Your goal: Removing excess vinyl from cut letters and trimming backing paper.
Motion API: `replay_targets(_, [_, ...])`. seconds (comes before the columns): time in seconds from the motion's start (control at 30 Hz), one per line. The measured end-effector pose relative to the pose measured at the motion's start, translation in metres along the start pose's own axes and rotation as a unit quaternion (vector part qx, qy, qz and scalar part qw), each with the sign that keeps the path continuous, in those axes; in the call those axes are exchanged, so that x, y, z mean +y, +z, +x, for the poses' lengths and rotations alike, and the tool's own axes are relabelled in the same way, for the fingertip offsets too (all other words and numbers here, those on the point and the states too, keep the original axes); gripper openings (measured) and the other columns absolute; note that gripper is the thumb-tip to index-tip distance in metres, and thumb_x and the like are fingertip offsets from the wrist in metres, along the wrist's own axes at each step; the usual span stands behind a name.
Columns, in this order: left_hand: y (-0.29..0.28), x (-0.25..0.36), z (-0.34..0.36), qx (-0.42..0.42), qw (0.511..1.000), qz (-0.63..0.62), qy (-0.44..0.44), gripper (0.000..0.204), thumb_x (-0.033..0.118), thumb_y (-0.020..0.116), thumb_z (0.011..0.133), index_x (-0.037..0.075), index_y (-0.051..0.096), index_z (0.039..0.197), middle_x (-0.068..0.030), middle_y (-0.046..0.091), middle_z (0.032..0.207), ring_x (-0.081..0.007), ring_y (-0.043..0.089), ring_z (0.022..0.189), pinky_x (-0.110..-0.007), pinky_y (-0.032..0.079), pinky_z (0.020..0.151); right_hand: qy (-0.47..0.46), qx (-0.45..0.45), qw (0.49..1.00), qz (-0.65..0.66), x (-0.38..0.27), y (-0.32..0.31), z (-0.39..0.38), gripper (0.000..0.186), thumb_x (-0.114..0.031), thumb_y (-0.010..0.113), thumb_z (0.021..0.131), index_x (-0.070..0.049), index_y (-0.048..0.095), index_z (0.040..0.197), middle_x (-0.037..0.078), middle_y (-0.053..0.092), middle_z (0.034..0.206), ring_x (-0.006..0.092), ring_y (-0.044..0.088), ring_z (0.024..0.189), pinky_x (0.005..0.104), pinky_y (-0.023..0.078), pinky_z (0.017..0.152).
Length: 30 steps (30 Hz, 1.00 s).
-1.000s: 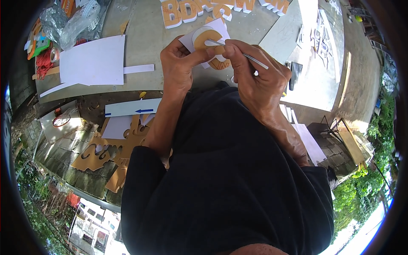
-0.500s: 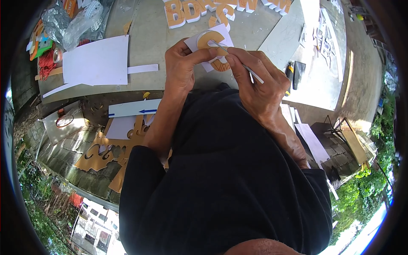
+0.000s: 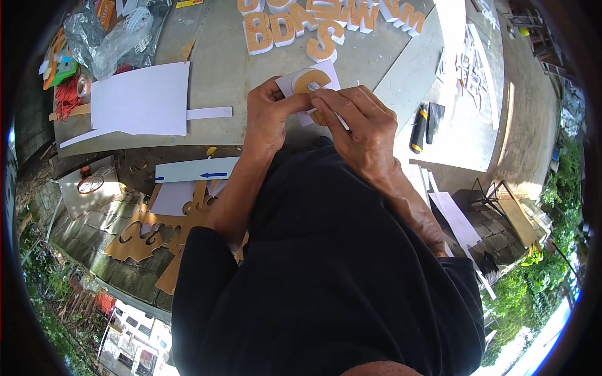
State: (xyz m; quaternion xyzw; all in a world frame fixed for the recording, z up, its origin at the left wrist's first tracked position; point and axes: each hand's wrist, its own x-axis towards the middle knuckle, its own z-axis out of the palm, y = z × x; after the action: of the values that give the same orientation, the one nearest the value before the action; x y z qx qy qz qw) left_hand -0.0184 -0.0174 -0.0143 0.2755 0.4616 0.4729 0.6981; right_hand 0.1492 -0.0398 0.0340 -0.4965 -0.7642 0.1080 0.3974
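Two hands are gripping one white piece with an orange letter shape above the tabletop: the left hand is pinching its edge, the right hand is grasping a thin blade tool against it.

A white sheet lies left of orange letters; a yellow-handled tool, perhaps a knife, lies right.

Bright daylight, glare on concrete at upper right; sharp centre, heavy fisheye bend w/ black rim.
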Motion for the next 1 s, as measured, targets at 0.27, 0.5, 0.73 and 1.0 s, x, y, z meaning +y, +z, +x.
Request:
replay_targets(0.27, [0.0,0.0,0.003,-0.002,1.0,0.017,-0.005,0.037,-0.004,0.073,0.078,-0.013,0.065,0.113,-0.0175,0.073,0.102,-0.021,0.072,0.09,-0.032,0.055,0.085,0.003,-0.009,0.999,-0.043,-0.005,-0.002,0.003,0.02,-0.001,0.081,0.081,-0.001,0.075,0.099,0.007,0.07,0.082,0.0193,0.067,0.069,0.0322,0.055,0.058])
replay_targets(0.5, [0.002,-0.002,0.007,0.017,1.0,0.006,-0.002,0.041,-0.003,0.081,0.07,-0.011,0.067,0.108,-0.0159,0.075,0.095,-0.0193,0.073,0.082,-0.031,0.057,0.079,-0.02,-0.019,0.998,-0.064,-0.001,0.002,0.003,0.02,-0.004,0.08,0.079,-0.002,0.071,0.097,0.004,0.062,0.08,0.0177,0.062,0.067,0.0329,0.052,0.053])
replay_targets(0.73, [0.005,-0.001,0.008,0.024,1.0,-0.009,-0.004,0.039,-0.003,0.08,0.072,-0.01,0.067,0.108,-0.0156,0.075,0.094,-0.0188,0.073,0.081,-0.03,0.058,0.078,-0.037,-0.006,0.998,-0.046,0.0,0.004,0.004,0.019,-0.006,0.079,0.08,-0.002,0.069,0.096,0.004,0.059,0.081,0.0182,0.062,0.067,0.0334,0.051,0.051])
replay_targets(1.0, [0.002,-0.002,0.009,0.014,1.0,0.023,0.0,0.037,-0.003,0.078,0.075,-0.011,0.066,0.109,-0.0161,0.074,0.098,-0.0184,0.072,0.084,-0.031,0.058,0.08,-0.02,-0.03,0.999,-0.039,-0.002,0.001,0.01,0.022,0.0,0.081,0.079,-0.001,0.071,0.099,0.005,0.064,0.08,0.0195,0.064,0.066,0.033,0.053,0.055])
